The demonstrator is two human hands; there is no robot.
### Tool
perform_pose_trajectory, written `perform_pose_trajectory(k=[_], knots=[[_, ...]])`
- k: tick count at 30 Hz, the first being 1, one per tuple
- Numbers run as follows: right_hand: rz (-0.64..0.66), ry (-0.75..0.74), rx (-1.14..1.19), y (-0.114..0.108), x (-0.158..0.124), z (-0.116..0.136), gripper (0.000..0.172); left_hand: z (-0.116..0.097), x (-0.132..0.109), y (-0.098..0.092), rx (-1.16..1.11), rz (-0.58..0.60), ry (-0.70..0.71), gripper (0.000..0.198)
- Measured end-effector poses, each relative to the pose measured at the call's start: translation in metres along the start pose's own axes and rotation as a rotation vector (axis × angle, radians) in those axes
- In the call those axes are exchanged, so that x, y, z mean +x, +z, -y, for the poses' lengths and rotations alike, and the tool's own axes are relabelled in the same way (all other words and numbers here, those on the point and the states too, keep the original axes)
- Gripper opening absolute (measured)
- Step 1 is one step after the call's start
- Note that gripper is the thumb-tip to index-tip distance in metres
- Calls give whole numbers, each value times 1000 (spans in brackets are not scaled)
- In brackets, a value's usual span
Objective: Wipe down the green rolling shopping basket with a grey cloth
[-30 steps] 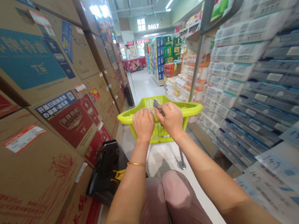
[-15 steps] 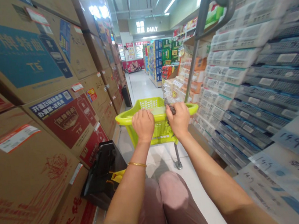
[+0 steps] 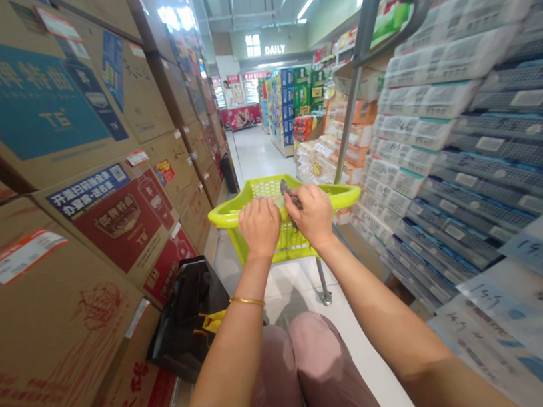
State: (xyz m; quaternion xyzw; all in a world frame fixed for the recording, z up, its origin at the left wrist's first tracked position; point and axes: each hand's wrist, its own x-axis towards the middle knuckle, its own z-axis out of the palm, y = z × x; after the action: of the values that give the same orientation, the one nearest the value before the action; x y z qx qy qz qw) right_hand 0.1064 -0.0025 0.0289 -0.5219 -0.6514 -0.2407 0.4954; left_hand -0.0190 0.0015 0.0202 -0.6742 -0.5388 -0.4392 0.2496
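Observation:
The lime-green shopping basket [image 3: 346, 197] stands in front of my knees, its curved rim facing me. My left hand [image 3: 259, 227] is closed over the near rim, left of the middle. Close beside it, my right hand [image 3: 311, 213] is closed on a crumpled dark grey cloth [image 3: 287, 193], pressed against the same rim. Most of the cloth is hidden under the fingers. A long grey pull handle [image 3: 350, 108] slants up to the right behind my right hand, ending in a looped grip.
Cardboard cartons [image 3: 93, 269] are stacked along the left, with a black bag [image 3: 192, 302] on the floor beside them. White and blue-grey packs [image 3: 449, 172] rise on the right. An aisle floor [image 3: 256, 145] runs ahead, towards shelves and a distant person [image 3: 228, 93].
My right hand has slid left along the rim with the grey cloth, coming up close to my left hand. The left hand stays on the rim.

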Motion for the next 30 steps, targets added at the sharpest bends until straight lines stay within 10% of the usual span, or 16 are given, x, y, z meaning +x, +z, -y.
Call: perform_pose_trajectory(k=[9, 21, 30], knots=[[-116, 155, 12, -11, -1, -38, 24, 0, 2, 2, 29, -61, 13, 36], [41, 45, 121, 9, 2, 36, 25, 4, 2, 2, -51, -10, -52, 36], [-7, 20, 9, 7, 5, -5, 28, 8, 2, 2, 19, -67, 38, 34]])
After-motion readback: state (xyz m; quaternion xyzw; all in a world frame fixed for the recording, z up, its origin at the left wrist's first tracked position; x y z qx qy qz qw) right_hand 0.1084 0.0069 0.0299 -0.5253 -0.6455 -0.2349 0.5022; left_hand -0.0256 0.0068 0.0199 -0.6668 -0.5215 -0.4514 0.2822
